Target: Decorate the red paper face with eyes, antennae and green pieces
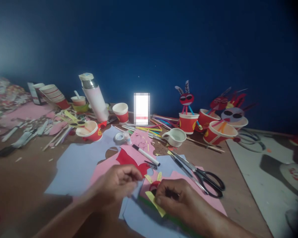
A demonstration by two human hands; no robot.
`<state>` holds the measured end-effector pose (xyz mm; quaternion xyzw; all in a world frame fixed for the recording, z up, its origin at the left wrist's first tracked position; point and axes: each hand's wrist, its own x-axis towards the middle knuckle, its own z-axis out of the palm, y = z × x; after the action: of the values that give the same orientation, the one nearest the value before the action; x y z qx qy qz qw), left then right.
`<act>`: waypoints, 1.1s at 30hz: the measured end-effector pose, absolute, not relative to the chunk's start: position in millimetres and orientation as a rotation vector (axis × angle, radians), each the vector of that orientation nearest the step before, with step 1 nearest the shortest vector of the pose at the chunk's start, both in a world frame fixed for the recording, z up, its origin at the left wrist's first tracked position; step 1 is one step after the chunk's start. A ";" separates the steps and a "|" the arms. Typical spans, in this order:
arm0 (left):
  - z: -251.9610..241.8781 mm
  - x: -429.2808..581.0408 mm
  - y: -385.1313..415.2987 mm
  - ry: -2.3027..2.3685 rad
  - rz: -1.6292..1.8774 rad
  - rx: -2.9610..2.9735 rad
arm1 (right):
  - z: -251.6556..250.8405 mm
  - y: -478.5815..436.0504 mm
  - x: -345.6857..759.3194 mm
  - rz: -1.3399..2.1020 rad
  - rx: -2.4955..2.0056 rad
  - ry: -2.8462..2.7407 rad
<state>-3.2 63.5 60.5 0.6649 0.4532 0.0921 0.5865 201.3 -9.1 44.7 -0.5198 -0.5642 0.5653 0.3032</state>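
My left hand (119,185) is closed in a pinch at the edge of a small paper craft piece (152,186) with red and yellow parts. My right hand (175,200) is curled shut on the same piece, its thumb pressing a yellow paper strip (155,203). Both hands rest over pink paper (208,198) and lilac paper (79,165) on the brown table. A red paper cut-out (127,158) lies just beyond my left hand. Black-handled scissors (201,175) lie shut to the right of my right hand. A white marker (146,154) lies beyond the hands.
A white and pink flask (94,97), red paper cups (90,130), a white cup (175,136), tape roll (119,137) and coloured sticks (149,127) crowd the back. Cup figures with sunglasses (187,115) stand at right. A white board (268,172) lies far right. Paper scraps (27,129) litter the left.
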 end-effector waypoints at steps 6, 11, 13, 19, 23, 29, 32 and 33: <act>43.3 -27.2 83.6 1.384 0.108 2.168 | 58.6 -1.6 203.3 1.488 -1.496 -1.425; 31.9 -21.7 78.3 1.425 0.052 2.239 | 54.5 -2.9 201.8 1.508 -1.484 -1.411; 29.5 -21.7 78.1 1.429 0.027 2.256 | 52.2 -3.5 201.3 1.520 -1.472 -1.410; 26.0 -26.7 76.5 1.470 0.015 2.270 | 49.4 -3.0 199.5 1.498 -1.471 -1.421; 31.9 -27.4 72.8 1.478 0.012 2.235 | 49.1 -3.2 198.2 1.502 -1.448 -1.412; 40.7 -26.1 74.9 1.514 0.010 2.136 | 49.4 -4.4 198.5 1.503 -1.451 -1.418; 40.4 -25.4 74.6 1.510 0.077 2.082 | 49.2 -4.2 199.7 1.496 -1.455 -1.392; 39.9 -24.1 73.3 1.510 0.102 2.069 | 48.9 -3.8 200.0 1.490 -1.444 -1.378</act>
<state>-24.1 73.3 39.9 0.7738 0.5645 0.0382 0.2850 200.0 -3.8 48.9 -0.5494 -0.5242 0.5667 0.3196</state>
